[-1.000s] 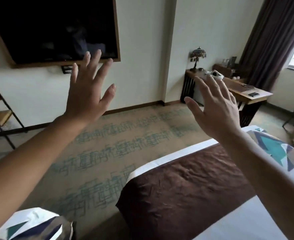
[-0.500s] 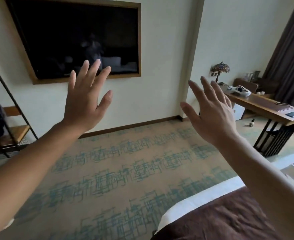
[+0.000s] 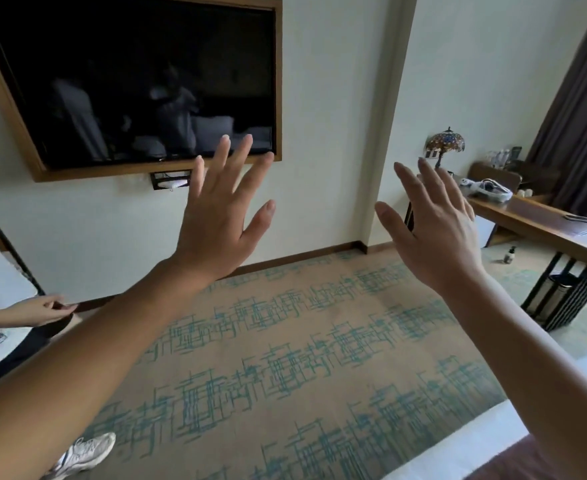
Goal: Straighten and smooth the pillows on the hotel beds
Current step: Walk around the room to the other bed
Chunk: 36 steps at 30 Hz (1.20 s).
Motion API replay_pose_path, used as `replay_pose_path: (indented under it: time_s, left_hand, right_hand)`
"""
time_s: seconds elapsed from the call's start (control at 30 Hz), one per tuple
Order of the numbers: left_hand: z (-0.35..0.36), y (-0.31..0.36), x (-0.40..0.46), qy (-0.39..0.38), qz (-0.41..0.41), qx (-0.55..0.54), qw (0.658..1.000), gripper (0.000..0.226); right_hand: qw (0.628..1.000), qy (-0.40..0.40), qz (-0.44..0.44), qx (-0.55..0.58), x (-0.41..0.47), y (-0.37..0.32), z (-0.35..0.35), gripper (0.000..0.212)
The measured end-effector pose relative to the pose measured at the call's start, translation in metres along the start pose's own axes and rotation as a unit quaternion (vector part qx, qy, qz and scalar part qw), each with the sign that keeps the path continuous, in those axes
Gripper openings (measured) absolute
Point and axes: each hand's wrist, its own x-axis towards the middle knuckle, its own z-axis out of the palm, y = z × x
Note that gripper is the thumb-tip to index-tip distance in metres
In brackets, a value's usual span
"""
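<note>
Tan carpet (image 3: 319, 341) with a teal scribbled pattern is taking up most of the floor, running from the bottom of the view up to the cream wall (image 3: 319, 116). Hanging on that wall at eleven o'clock is a dark television (image 3: 139, 77) in a wooden frame, dimly reflecting figures and what may be bedding. At four to five o'clock only the white-sheeted corner of a bed (image 3: 458, 445) with a brown runner at its very edge is showing; the pillows themselves are lying nowhere in sight, so where they are I cannot tell. At three o'clock a wooden desk (image 3: 544, 226) on black legs is standing against the far wall beside a dark curtain (image 3: 583, 116), carrying a stained-glass lamp (image 3: 445, 142) and a white device too blurred to name. The person's two bare arms are reaching forward over the carpet: the left hand (image 3: 215, 223) is raised near the centre with fingers spread and straight, grasping nothing, and the right hand (image 3: 437, 233) is raised just toward two o'clock of it, likewise released and empty. At nine o'clock another person's hand (image 3: 39, 310) is poking in from the edge, and at seven o'clock a white sneaker (image 3: 84, 452) is resting on the carpet. A small bottle (image 3: 509, 255) is standing on the floor under the desk.
</note>
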Motion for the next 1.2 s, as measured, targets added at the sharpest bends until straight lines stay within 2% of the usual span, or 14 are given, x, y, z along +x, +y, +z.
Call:
replay_pose_path:
  time_s: [0.23,0.5,0.8,0.9,1.03,1.2]
  left_hand:
    - [0.113,-0.022,0.099,-0.002,0.055,-0.023,0.998,0.059]
    - [0.242,-0.022,0.208,0.016,0.103,-0.106,0.989,0.059]
    - [0.391,0.028,0.299,0.005,0.142,-0.208,0.968,0.065]
    - [0.423,0.042,0.326,0.029,0.181,-0.201,0.962,0.069]
    - [0.484,0.081,0.386,0.068,0.266,-0.25,0.928,0.067]
    - [0.535,0.14,0.421,0.06,0.286,-0.314,0.903,0.067]
  right_hand:
    - [0.998,0.036,0.048,-0.023,0.081,0.06,0.063,0.072]
    - [0.985,0.066,0.105,-0.116,0.134,0.146,0.076,0.07]
    - [0.947,0.058,0.218,-0.23,0.162,0.223,0.092,0.078]
    - [0.932,0.056,0.248,-0.26,0.172,0.241,0.095,0.082]
    - [0.899,0.056,0.309,-0.305,0.197,0.286,0.097,0.078]
    - [0.863,0.069,0.35,-0.359,0.195,0.319,0.087,0.08]
